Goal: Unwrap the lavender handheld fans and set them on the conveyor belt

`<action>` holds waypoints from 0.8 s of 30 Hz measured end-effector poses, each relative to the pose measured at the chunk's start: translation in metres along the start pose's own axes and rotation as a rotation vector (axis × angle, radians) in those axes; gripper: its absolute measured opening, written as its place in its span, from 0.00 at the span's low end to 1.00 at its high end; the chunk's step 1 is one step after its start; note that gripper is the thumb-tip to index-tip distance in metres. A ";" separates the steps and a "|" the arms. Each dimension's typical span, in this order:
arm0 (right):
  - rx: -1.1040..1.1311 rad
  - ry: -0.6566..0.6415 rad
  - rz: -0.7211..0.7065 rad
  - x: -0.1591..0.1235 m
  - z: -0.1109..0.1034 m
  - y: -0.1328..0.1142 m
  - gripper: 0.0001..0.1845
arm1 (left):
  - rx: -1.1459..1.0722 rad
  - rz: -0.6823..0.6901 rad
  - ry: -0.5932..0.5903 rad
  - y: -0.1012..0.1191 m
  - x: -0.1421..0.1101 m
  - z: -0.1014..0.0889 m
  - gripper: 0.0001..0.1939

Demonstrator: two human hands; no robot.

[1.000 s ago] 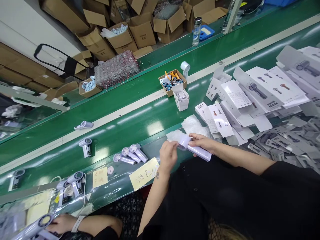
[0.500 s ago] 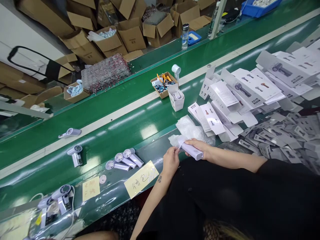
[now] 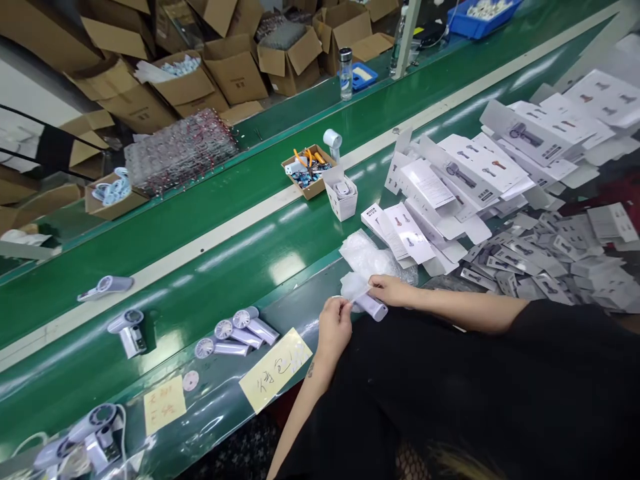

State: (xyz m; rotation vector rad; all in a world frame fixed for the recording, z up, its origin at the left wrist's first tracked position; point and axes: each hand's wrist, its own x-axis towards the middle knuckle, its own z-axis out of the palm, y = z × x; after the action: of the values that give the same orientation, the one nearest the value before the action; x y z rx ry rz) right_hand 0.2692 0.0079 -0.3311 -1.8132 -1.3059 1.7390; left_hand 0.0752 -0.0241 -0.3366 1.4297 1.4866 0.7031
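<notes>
My right hand [image 3: 393,291] is closed round a small lilac handheld fan [image 3: 371,307] at the near edge of the green conveyor belt [image 3: 240,267]. The fan's head sits inside a clear plastic bag [image 3: 354,285]. My left hand [image 3: 334,325] pinches the bag's near edge just left of the fan. More clear bags [image 3: 367,253] lie heaped right behind my hands. Three lilac fans [image 3: 235,331] lie side by side to the left, beside a yellow handwritten note [image 3: 275,368].
Flat printed cartons [image 3: 465,180] and leaflets [image 3: 545,260] are piled at the right. A small open white box [image 3: 341,197] and a cardboard tray of tools [image 3: 306,171] stand mid-belt. Loose fans [image 3: 127,327] lie further left. Cardboard boxes [image 3: 235,67] line the far side.
The fan has gone further into the bag, with less of its handle showing. The view has swung right, and another person's hand at the bottom left has left the picture.
</notes>
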 end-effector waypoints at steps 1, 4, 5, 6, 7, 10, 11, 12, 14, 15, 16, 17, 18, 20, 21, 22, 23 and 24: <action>-0.130 -0.003 -0.095 -0.008 -0.008 -0.005 0.09 | -0.099 -0.044 -0.032 0.007 -0.004 -0.002 0.06; -0.290 -0.032 -0.338 -0.035 -0.029 -0.024 0.08 | -0.466 -0.172 -0.192 0.037 -0.013 -0.011 0.09; -0.293 -0.038 -0.388 -0.043 -0.034 -0.031 0.09 | -0.554 -0.184 -0.222 0.047 -0.015 -0.015 0.10; -0.291 -0.035 -0.421 -0.049 -0.037 -0.037 0.09 | -0.608 -0.178 -0.217 0.056 -0.016 -0.019 0.11; -0.288 -0.019 -0.440 -0.054 -0.040 -0.041 0.09 | -0.620 -0.165 -0.194 0.062 -0.015 -0.024 0.12; -0.233 0.085 -0.461 -0.058 -0.043 -0.049 0.09 | -0.504 -0.052 -0.126 0.074 -0.013 -0.039 0.12; -0.175 0.101 -0.461 -0.058 -0.041 -0.050 0.08 | -0.421 0.026 -0.113 0.075 -0.012 -0.042 0.13; -0.100 0.092 -0.456 -0.056 -0.039 -0.051 0.08 | -0.314 0.119 -0.106 0.076 -0.011 -0.044 0.18; 0.085 0.040 -0.435 -0.052 -0.030 -0.053 0.07 | -0.061 0.297 -0.123 0.075 -0.007 -0.041 0.38; 0.184 0.018 -0.426 -0.050 -0.024 -0.054 0.07 | 0.067 0.353 -0.161 0.073 -0.005 -0.036 0.46; 0.280 0.003 -0.416 -0.049 -0.019 -0.053 0.08 | 0.179 0.385 -0.208 0.071 -0.002 -0.029 0.49; 0.365 -0.013 -0.399 -0.048 -0.016 -0.051 0.08 | 0.260 0.404 -0.248 0.068 0.001 -0.022 0.44; 0.441 -0.026 -0.377 -0.048 -0.015 -0.045 0.10 | 0.303 0.417 -0.262 0.064 0.004 -0.015 0.36; 0.532 0.031 -0.318 -0.049 -0.024 -0.024 0.18 | 0.298 0.431 -0.191 0.055 0.009 -0.005 0.18; 0.519 0.149 -0.280 -0.050 -0.034 -0.007 0.24 | 0.261 0.415 -0.133 0.050 0.011 -0.002 0.13; 0.470 0.309 -0.235 -0.050 -0.046 0.013 0.30 | 0.210 0.370 -0.079 0.046 0.013 -0.002 0.10; 0.370 0.563 -0.184 -0.050 -0.058 0.035 0.33 | 0.148 0.291 -0.032 0.041 0.015 -0.004 0.08; 0.204 0.785 -0.102 -0.048 -0.071 0.059 0.38 | 0.075 0.187 0.005 0.037 0.016 -0.006 0.08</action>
State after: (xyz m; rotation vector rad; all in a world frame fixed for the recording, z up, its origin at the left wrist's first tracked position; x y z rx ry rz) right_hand 0.3636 -0.0352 -0.3297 -1.9516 -0.8326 0.8893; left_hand 0.0877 -0.0015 -0.3054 1.6408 1.4076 0.7716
